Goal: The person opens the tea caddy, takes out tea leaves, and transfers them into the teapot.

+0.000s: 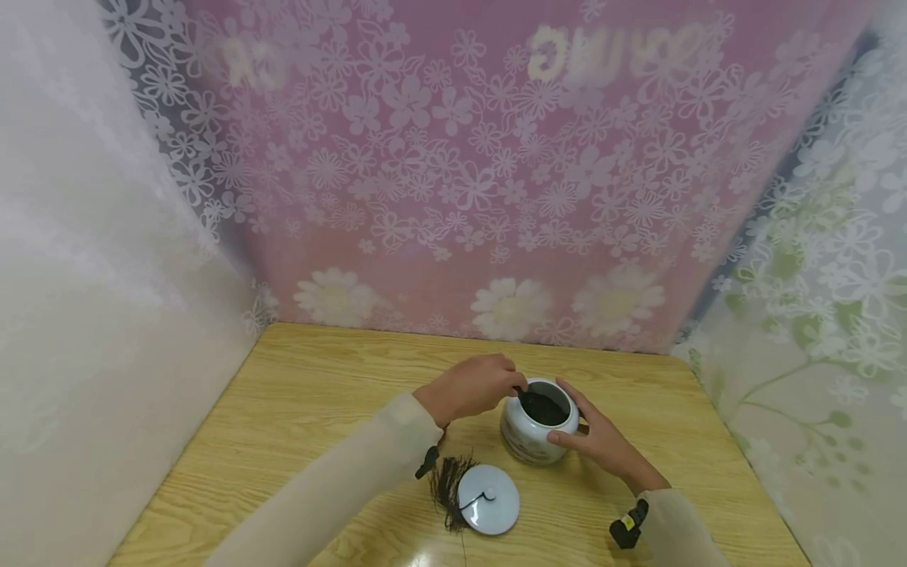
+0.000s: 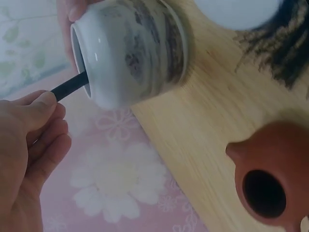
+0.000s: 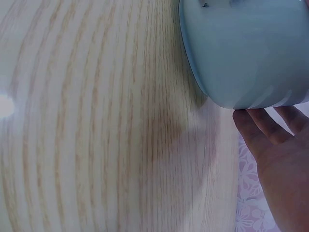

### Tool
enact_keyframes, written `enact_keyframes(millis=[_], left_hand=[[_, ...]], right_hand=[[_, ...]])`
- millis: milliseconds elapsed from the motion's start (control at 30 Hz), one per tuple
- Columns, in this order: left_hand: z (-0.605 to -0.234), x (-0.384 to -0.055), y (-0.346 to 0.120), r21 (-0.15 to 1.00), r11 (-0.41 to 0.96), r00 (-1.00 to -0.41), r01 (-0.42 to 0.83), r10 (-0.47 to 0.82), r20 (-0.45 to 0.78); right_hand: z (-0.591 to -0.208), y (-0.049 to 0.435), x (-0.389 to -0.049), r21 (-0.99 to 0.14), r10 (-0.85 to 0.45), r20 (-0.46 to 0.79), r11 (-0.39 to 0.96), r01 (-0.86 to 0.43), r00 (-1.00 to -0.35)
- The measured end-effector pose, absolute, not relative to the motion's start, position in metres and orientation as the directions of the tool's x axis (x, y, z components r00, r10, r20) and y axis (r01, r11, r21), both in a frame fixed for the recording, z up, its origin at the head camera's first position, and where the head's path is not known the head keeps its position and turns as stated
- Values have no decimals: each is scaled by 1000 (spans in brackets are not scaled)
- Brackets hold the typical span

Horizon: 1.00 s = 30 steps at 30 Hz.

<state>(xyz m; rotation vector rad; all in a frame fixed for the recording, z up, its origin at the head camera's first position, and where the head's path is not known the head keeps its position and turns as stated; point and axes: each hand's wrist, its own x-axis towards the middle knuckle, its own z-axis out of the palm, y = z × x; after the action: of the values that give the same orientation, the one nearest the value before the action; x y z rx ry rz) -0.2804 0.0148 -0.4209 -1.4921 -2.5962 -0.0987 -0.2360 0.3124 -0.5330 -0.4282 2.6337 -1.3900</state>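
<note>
A white porcelain jar (image 1: 527,441) with a painted pattern stands lidless on the table, dark loose material (image 1: 544,411) inside. My left hand (image 1: 471,387) pinches a slim black handle (image 2: 70,86) between thumb and fingers. The handle's far end goes in through the jar's mouth and is hidden there. Around the jar's right side, my right hand (image 1: 602,441) grips with the thumb near the rim and the fingers behind. The right wrist view shows those fingertips (image 3: 241,118) against the jar's wall.
In front of the jar lies a round white lid (image 1: 489,512) with a knob and cord, beside a dark tassel (image 1: 446,490). A reddish-brown clay teapot (image 2: 289,159) with an open top stands on the wooden table (image 1: 319,378). Flowered cloth walls (image 1: 425,197) rise behind and at both sides.
</note>
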Motion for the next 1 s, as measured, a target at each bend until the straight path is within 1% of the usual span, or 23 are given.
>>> enact_keyframes(millis=[167,267,400,567,700,800,1000], left_hand=[[-428,-284,18,154,502,-523,851,837,161],[-436,-286,17,285,512,-569,810,804,172],[-448,-286,17,458,518,-645,722,743,176],[-462,-282,16,619,486,-713,617,679,176],[-472,-278,13,714,488,-790,502,595,149],[-477,-276,10,767,476,-834,431,534,138],[-478,-275,0,815,445,-879,371,452,152]], right_hand=[[-534,312,-236,-822,-306,14,538,-185,-952],[-534,313,-236,-825,-304,11,536,-180,-953],[-534,313,-237,-827,-301,6,535,-174,-954],[-535,312,-238,-825,-295,12,537,-177,-955],[-536,311,-238,-824,-298,21,536,-186,-954],[-535,311,-237,-824,-299,19,536,-184,-954],[-532,311,-236,-826,-302,14,534,-182,-953]])
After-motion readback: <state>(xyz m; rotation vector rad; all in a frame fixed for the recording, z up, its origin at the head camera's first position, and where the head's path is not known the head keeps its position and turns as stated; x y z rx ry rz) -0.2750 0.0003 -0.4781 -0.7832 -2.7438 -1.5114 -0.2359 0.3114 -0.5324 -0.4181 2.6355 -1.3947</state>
